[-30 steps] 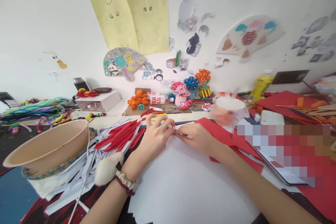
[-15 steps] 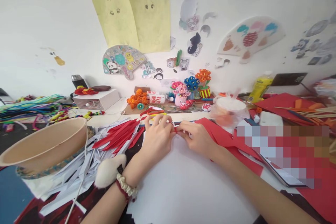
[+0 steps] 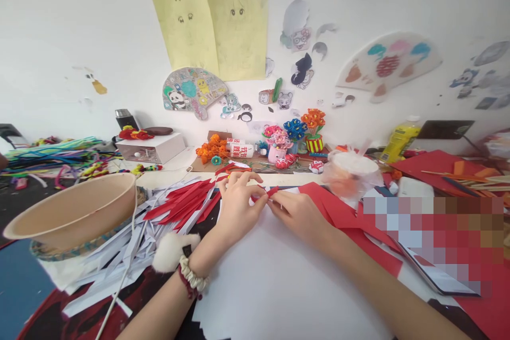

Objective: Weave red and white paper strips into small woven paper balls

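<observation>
Between my fingertips is a small strip of red paper (image 3: pixel 272 191), bent into a curve. My left hand (image 3: pixel 242 203) pinches its left part between thumb and forefinger. From the other side, my right hand (image 3: pixel 297 212) grips it close to the left thumb. Both hands are closed and hover over a large white sheet (image 3: pixel 287 276). A heap of red paper strips (image 3: pixel 181 203) lies left of my left hand, over white paper strips (image 3: pixel 131 239). Red paper sheets (image 3: pixel 330 204) spread out beyond my right hand.
A beige basin (image 3: pixel 75 207) stands at the left, with a white cable (image 3: pixel 134 218) beside it. A white fluffy thing (image 3: pixel 171 252) lies by my left wrist. At the back are craft flowers (image 3: pixel 314 119), a yellow bottle (image 3: pixel 400 141) and a plastic-wrapped cup (image 3: pixel 353 170). A tablet-like device (image 3: pixel 442 276) lies at right.
The red strip now shows more between my fingers, curving up from the pinch. My left forefinger has arched, and my right fingers have shifted slightly lower. The whole view has swung a little left.
</observation>
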`<state>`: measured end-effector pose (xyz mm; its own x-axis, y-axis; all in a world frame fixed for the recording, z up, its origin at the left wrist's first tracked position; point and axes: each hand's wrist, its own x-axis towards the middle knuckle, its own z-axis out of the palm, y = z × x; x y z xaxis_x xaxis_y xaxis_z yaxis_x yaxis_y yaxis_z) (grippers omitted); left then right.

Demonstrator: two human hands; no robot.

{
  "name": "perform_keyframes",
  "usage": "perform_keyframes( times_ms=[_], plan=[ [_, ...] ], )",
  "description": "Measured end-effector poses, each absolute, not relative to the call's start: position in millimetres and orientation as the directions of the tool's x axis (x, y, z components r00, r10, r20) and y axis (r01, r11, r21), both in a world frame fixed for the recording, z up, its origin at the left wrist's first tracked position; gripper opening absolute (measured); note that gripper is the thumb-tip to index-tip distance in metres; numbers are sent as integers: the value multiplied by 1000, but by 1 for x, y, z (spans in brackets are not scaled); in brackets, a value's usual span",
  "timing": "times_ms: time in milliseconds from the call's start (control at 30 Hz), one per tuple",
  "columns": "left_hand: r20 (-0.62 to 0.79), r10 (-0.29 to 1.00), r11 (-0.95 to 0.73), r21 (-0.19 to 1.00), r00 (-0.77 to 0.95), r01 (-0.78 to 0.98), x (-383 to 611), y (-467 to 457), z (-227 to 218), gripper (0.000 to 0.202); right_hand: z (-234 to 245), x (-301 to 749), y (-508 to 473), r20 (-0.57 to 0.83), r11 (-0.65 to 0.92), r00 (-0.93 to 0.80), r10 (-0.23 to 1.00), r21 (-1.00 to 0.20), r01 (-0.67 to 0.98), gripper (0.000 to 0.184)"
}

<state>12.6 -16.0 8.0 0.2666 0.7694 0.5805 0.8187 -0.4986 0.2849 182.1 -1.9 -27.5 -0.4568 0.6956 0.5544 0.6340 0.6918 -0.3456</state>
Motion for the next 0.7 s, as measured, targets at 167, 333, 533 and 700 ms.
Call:
perform_keyframes(
  times_ms=[167, 333, 533, 700],
  plan=[
    [581, 792, -453, 352, 189, 819, 16, -17, 10, 17, -29, 181, 0, 580, 695, -418, 699, -414, 587, 29],
    [606, 776, -440, 321, 176, 839, 14, -15, 9, 17, -29, 181, 1, 612, 662, -345, 711, -419, 621, 28],
    [580, 799, -422, 359, 156, 832, 10, -10, 10, 16, -28, 180, 1, 618, 654, -324, 717, -433, 621, 27],
    [545, 826, -406, 404, 141, 820, 8, -6, 11, 13, -24, 179, -1, 619, 648, -310, 722, -448, 616, 27]
  ],
)
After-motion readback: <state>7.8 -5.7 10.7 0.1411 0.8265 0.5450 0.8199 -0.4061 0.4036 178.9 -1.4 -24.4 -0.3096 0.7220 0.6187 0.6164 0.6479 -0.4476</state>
